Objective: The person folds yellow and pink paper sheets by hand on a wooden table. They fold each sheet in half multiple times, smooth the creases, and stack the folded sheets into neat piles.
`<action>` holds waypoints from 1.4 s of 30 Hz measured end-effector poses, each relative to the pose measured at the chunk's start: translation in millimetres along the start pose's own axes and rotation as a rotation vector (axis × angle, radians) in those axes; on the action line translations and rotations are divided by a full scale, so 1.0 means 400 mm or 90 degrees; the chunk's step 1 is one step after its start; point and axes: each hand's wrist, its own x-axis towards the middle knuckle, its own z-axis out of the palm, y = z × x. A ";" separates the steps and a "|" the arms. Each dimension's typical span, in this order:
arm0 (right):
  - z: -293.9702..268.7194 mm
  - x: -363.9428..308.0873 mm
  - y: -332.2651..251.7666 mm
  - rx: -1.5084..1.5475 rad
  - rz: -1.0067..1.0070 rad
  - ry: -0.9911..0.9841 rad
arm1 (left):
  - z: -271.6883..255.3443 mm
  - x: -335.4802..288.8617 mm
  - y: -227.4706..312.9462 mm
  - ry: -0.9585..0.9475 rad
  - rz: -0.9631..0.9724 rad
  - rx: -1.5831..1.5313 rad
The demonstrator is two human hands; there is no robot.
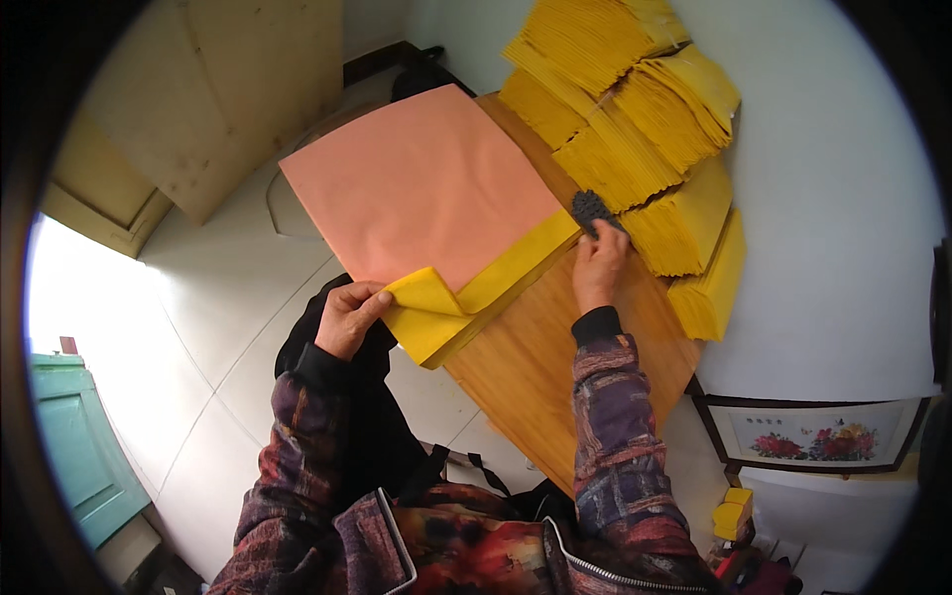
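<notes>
A large pink sheet (426,188) lies on the table, with a band of yellow paper (521,260) showing along its near right edge. The yellow paper has visible thickness, like a stack of sheets. My left hand (349,315) pinches the lifted, folded-back corner of the top yellow sheet between thumb and fingers. At the far right end of the yellow band, my right hand (600,266) is closed on a dark grey, bumpy, rounded block (592,209). What kind of tool the block is cannot be made out.
The wooden table (555,357) extends toward me on the right. Tall bundles of folded yellow paper (635,129) stand along its far right side, beside the white wall. A framed flower picture (808,433) is at the right, and a teal door (84,441) at the left.
</notes>
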 end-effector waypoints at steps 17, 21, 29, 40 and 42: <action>-0.084 0.048 0.010 -0.085 -0.020 -0.011 | 0.005 0.003 -0.003 0.006 -0.040 -0.050; -0.103 -0.152 -0.143 0.044 -0.130 -0.088 | 0.006 0.001 -0.009 -0.002 -0.049 -0.074; -0.056 -0.300 -0.324 0.023 -0.489 -0.294 | 0.005 0.001 -0.016 0.002 -0.028 -0.071; -0.011 -0.288 -0.306 -0.047 -0.531 -0.257 | 0.006 -0.001 -0.010 -0.021 -0.028 -0.060; -0.011 -0.281 -0.313 -0.003 -0.490 -0.274 | 0.005 -0.002 -0.007 -0.030 -0.019 -0.055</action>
